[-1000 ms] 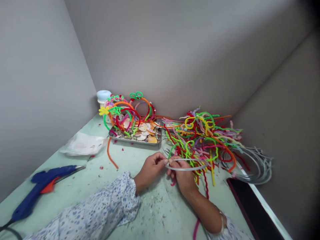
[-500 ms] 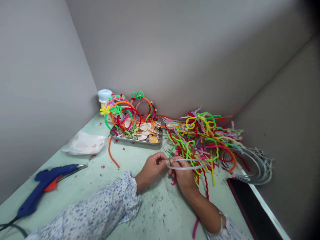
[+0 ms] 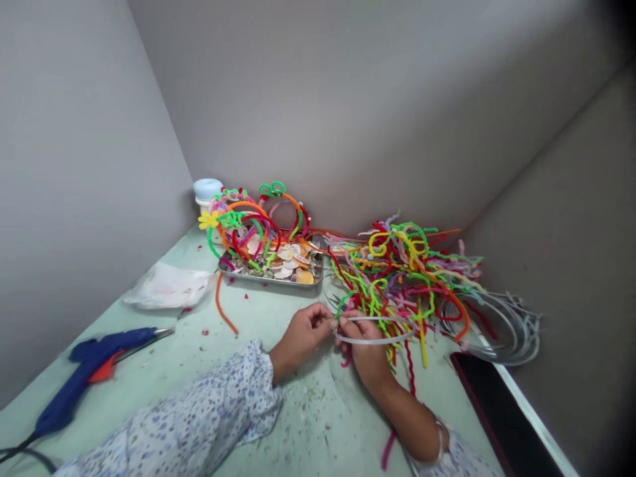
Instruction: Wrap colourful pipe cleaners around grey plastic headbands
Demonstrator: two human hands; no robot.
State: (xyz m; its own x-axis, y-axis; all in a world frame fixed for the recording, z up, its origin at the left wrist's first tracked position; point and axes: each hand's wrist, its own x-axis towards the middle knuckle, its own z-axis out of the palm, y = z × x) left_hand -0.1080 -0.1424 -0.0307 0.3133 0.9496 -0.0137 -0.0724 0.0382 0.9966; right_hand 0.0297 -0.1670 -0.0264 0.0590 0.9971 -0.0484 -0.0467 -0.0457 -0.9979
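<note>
A pale grey headband hoop (image 3: 375,341) is held level over the table, its curve reaching right across my right hand (image 3: 365,344). My right fingers are closed on its left end. My left hand (image 3: 305,334) meets them there, thumb and forefinger pinched together at the same end. A green pipe cleaner (image 3: 342,303) rises from between the fingertips of both hands. Pink fuzzy wire (image 3: 346,360) shows just below my right fingers. Exactly how the wires sit on the hoop's end is hidden by the fingers.
Behind my hands, a metal tray (image 3: 271,279) holds shells and decorated headbands. A tangled pipe-cleaner heap (image 3: 397,265) lies right of it, beside bare hoops (image 3: 521,338) and a dark phone (image 3: 501,411). A blue glue gun (image 3: 84,371) and white plastic bag (image 3: 171,286) lie left.
The hoop has tipped slightly, its near edge lower and its oval wider. Both hands stay nearly in place, still pinching at its left end.
</note>
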